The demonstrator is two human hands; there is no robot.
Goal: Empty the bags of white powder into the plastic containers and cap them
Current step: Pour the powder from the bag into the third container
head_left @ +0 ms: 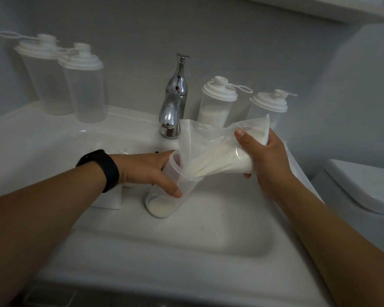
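Observation:
My left hand [151, 171] grips an uncapped clear plastic container [164, 202] near its rim, held tilted over the sink basin, with white powder collected at its bottom. My right hand [264, 156] holds a clear bag of white powder [217, 158], tilted down to the left so its open end sits in the container's mouth. Two capped containers [215, 107] [268, 107] stand behind the bag to the right of the faucet; the nearer one holds powder. Two capped containers without visible powder [44, 78] [84, 89] stand at the back left.
A chrome faucet [173, 100] rises at the back of the white sink [186, 240]. Another white object [111, 202] lies partly hidden under my left forearm. A toilet [368, 189] stands at the right. A black watch [102, 169] is on my left wrist.

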